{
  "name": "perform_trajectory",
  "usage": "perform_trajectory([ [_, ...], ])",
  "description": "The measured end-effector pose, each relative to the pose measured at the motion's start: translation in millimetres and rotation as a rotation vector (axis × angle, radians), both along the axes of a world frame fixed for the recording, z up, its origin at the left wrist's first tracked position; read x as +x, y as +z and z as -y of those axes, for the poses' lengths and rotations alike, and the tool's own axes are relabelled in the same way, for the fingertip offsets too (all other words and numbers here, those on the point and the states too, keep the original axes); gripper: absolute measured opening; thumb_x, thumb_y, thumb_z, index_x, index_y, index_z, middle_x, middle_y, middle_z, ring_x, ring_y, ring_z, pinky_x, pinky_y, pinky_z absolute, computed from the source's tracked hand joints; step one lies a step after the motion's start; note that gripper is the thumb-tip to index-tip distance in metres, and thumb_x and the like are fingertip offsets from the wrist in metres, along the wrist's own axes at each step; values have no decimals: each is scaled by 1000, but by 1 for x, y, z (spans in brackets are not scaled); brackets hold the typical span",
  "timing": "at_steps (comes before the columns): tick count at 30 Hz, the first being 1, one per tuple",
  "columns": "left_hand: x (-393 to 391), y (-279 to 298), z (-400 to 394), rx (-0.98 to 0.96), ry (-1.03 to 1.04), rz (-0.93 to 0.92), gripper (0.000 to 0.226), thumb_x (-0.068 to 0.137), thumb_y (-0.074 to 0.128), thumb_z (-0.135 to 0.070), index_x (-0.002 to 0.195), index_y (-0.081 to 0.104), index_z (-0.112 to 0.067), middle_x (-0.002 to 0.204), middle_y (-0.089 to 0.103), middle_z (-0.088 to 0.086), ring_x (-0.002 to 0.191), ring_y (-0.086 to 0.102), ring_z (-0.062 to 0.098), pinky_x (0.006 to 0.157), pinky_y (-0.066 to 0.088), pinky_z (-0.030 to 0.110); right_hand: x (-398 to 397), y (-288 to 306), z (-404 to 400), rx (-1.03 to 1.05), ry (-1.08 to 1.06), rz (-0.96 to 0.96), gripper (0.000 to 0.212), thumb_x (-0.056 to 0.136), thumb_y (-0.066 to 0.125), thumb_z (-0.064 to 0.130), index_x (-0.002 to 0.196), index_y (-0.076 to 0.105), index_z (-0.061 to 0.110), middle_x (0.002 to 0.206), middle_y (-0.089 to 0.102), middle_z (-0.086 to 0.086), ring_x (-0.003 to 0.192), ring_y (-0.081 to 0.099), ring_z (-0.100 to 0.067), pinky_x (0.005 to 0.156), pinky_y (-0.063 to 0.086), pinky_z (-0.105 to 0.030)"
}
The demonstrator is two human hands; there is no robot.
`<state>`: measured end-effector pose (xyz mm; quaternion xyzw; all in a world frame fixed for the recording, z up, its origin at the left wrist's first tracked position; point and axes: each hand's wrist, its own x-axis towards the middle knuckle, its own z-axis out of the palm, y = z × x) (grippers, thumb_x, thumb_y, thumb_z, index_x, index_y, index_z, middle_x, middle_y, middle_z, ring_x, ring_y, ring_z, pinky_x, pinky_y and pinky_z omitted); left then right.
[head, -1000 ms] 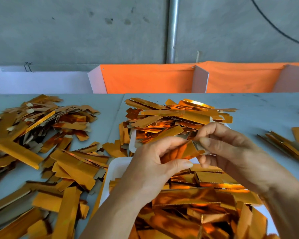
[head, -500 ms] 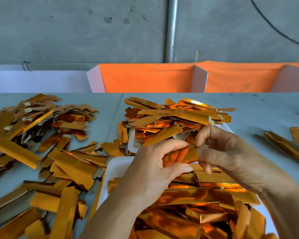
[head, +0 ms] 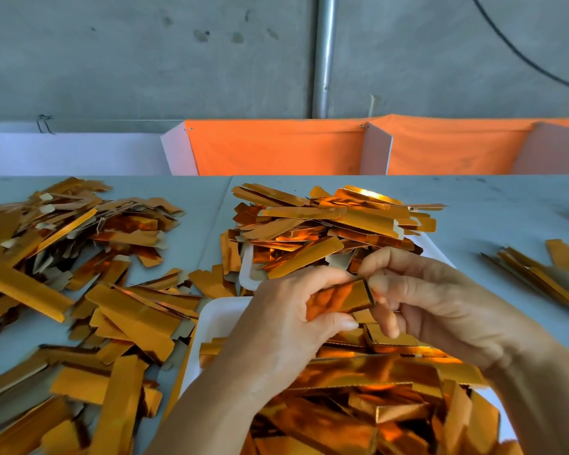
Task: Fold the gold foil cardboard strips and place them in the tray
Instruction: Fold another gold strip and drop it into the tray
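A short gold foil cardboard strip (head: 342,298) is held above the near white tray (head: 216,318). My left hand (head: 276,333) grips its left part, thumb below and fingers curled over the top. My right hand (head: 431,300) pinches its right end between thumb and forefinger. The near tray is heaped with folded gold strips (head: 368,405). A second white tray (head: 247,272) behind it also carries a tall pile of strips (head: 329,221).
Loose flat gold strips (head: 79,274) cover the grey table on the left. A small bundle of strips (head: 542,274) lies at the right. Orange and white partition boards (head: 276,149) stand along the table's far edge, before a concrete wall with a metal pipe (head: 324,54).
Both hands stay over the near tray. My right fingers have curled tighter on the strip's right end, and the strip now shows a squared, folded end.
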<state>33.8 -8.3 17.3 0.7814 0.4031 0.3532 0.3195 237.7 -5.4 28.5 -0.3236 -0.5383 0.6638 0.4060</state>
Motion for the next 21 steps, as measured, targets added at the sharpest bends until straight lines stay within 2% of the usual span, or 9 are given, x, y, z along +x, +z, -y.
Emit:
perform_trajectory([
  [3,1,0,0,-11,-14,-2,43,78,72,-36,116,55,-48,105,62,-28,102,54,-12,81,45,5,-1,1,-1,3,-20,35,41,57,91,29,89,70,14,59,58,-5,47,55,-16,49,49,-22],
  [6,2,0,0,-14,-14,20,45,77,74,-33,112,52,-50,108,61,-30,103,53,-15,83,40,1,-2,2,0,9,-35,54,38,58,91,30,85,69,15,60,57,-5,47,55,-16,48,49,-22],
  [11,3,0,1,13,18,-14,40,77,73,-37,106,50,-51,105,62,-29,101,54,-13,83,46,10,-4,4,1,30,-97,148,14,68,77,15,80,69,17,60,56,-8,46,52,-16,46,46,-21],
  [16,5,-2,1,11,35,-28,40,76,73,-41,107,49,-51,106,61,-28,103,53,-13,83,46,11,-4,4,2,15,-117,137,13,70,69,9,82,68,14,60,55,-10,46,53,-18,47,47,-22],
  [21,3,-1,-1,-17,43,7,45,73,76,-41,103,44,-50,103,61,-30,101,51,-19,75,39,-3,-2,3,2,16,-132,92,15,71,67,7,85,65,11,58,53,-7,47,53,-18,46,47,-23],
])
